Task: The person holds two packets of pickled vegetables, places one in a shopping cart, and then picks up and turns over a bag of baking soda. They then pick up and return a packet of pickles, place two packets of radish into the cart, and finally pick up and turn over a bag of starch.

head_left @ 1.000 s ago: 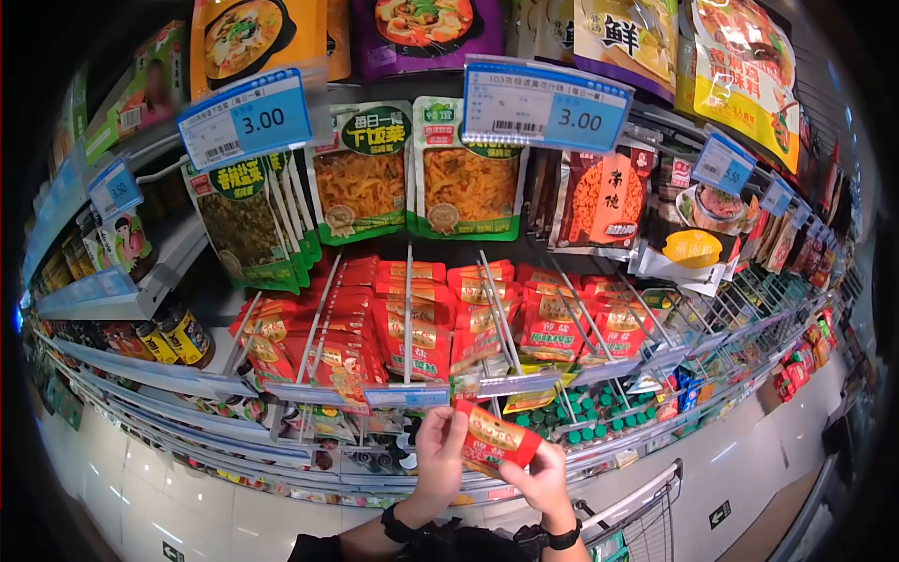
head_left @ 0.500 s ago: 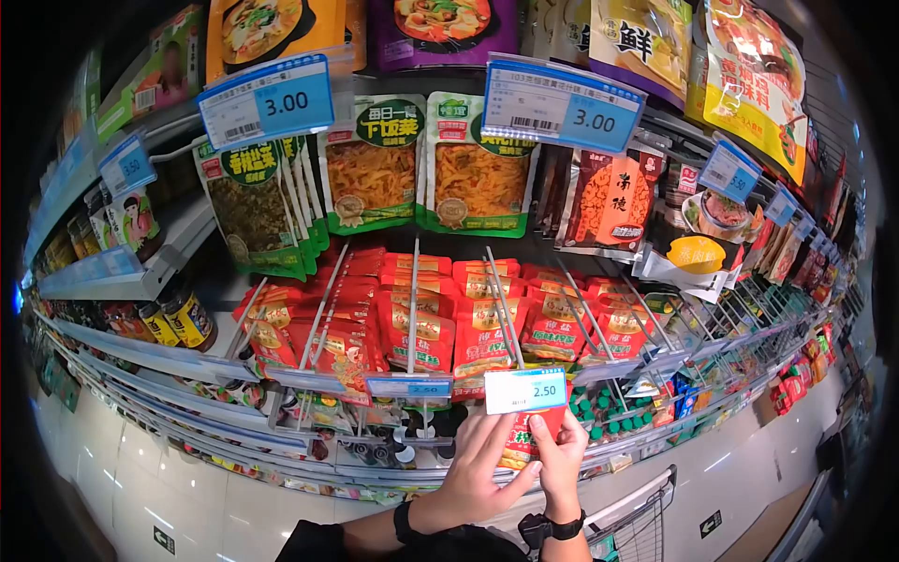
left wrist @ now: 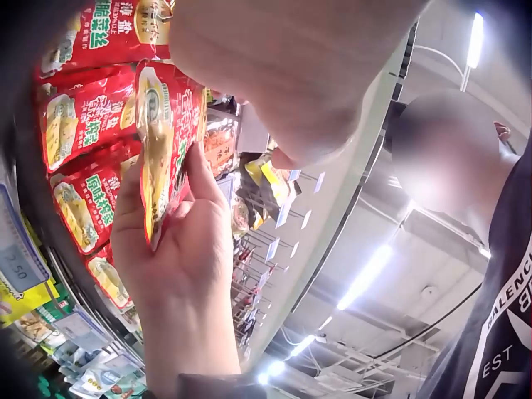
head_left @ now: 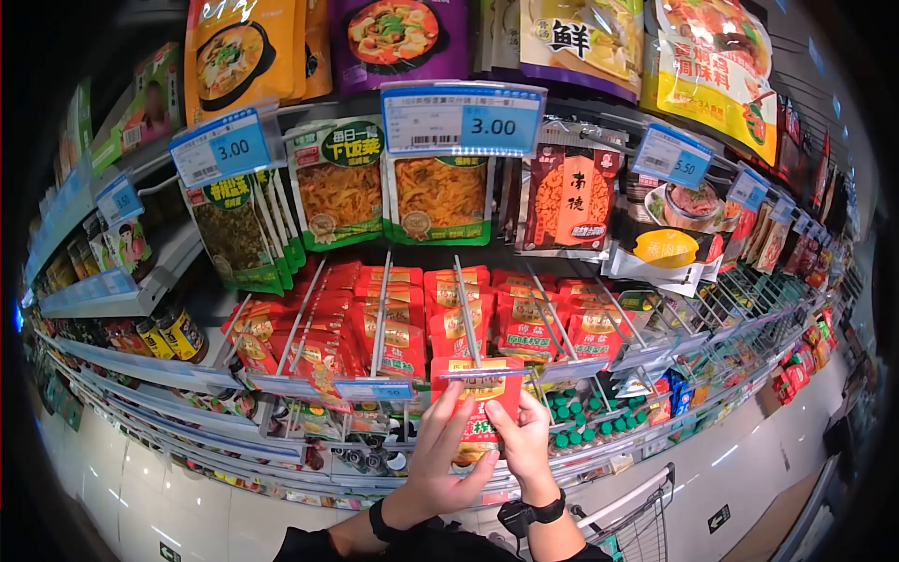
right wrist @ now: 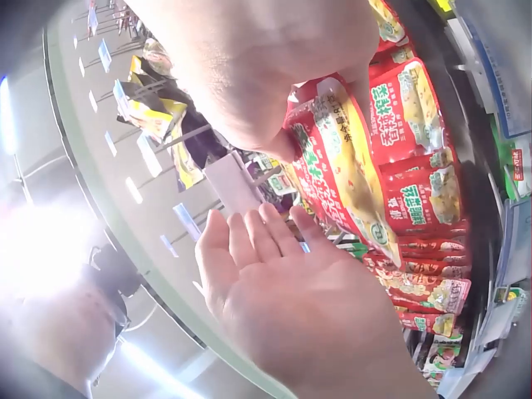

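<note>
In the head view a red packet (head_left: pixel 478 429) with a gold label and green lettering stands upright in front of the shelf. My right hand (head_left: pixel 527 448) pinches it at the right side, thumb across the front. My left hand (head_left: pixel 438 457) is at its left edge, fingers reaching up with fingertips near a price tag holder (head_left: pixel 482 372), which crosses the packet's upper part edge-on. In the right wrist view my left palm faces up with relaxed fingers, beside the packet (right wrist: pixel 337 141). The left wrist view shows my right fingers around the packet's edge (left wrist: pixel 158 141).
Rows of similar red packets (head_left: pixel 389 323) hang on metal prongs behind. Green pouches (head_left: pixel 337 187) with 3.00 tags (head_left: pixel 464 124) hang above. Green-capped bottles (head_left: pixel 599 421) stand below. A shopping cart (head_left: pixel 646 515) is at lower right. Another person's dark shirt (left wrist: pixel 499 332) shows in the left wrist view.
The packet has turned upright and been raised toward the prongs. The 2.50 tag, facing me half a second ago, is now edge-on. The shelf has shifted left in view.
</note>
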